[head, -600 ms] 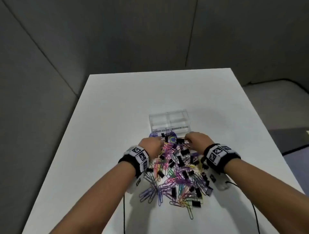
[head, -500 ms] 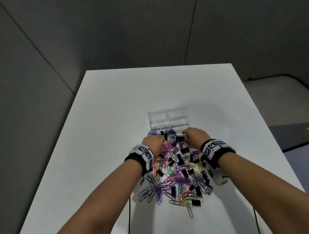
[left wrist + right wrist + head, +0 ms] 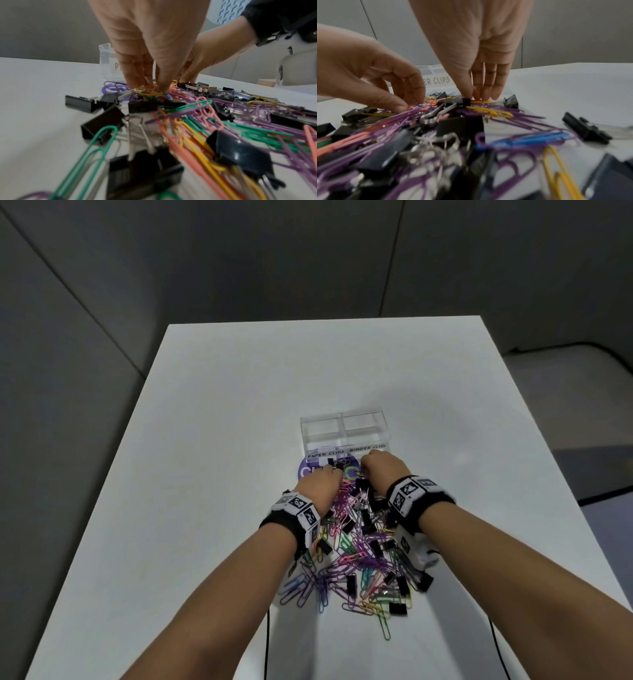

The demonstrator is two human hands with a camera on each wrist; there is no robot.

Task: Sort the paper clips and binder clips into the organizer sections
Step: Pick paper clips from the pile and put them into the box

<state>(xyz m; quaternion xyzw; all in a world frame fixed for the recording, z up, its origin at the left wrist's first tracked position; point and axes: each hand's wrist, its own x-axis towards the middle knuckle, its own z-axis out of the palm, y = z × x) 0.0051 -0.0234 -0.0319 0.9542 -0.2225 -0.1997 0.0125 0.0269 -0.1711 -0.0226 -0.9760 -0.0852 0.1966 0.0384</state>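
A clear two-section organizer, labelled paper clips on the left and binder clips on the right, stands past a pile of coloured paper clips and black binder clips. Both hands work at the pile's far end, just in front of the organizer. My left hand pinches orange and yellow paper clips between thumb and fingers, on top of the pile. My right hand has thumb and fingers closed on a small black binder clip that still touches the pile. Both sections look empty.
A round purple lid or sticker lies under the far clips beside the organizer. The white table ends in edges on the left and right, with grey walls behind. Black cables trail from my wrists near the front edge.
Both hands have edged a little forward to the pile's far end, closer to the organizer, and their fingertips have closed down into the clips.
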